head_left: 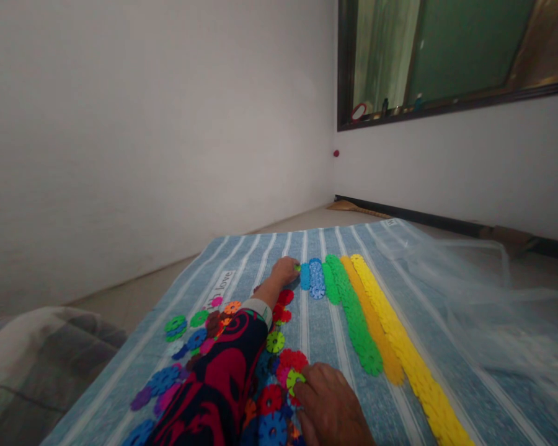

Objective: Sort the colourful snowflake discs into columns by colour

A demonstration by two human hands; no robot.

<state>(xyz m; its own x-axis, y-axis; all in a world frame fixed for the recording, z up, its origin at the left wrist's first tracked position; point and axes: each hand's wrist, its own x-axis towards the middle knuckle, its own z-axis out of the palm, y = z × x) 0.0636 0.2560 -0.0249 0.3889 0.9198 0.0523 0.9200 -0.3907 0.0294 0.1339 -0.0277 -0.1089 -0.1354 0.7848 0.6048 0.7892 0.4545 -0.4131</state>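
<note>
My left hand (285, 271) reaches to the far part of the cloth, fingers closed on a small lime-green disc at its fingertips, just left of the short light-blue row (305, 276). My right hand (333, 406) is close to me, pinching a notched lime disc (294, 382) over the loose pile. Loose notched plastic discs lie around and under my left arm, among them a red disc (270, 399), a blue disc (273, 428) and another lime disc (275, 341). Part of the pile is hidden by my patterned sleeve (214, 384).
Overlapping discs form a blue row (317, 279), a short green row (331, 284), a long green row (356, 319), an orange row (376, 325) and a yellow row (413, 353) on the striped cloth (242, 254). A clear plastic bag (502, 297) lies at the right.
</note>
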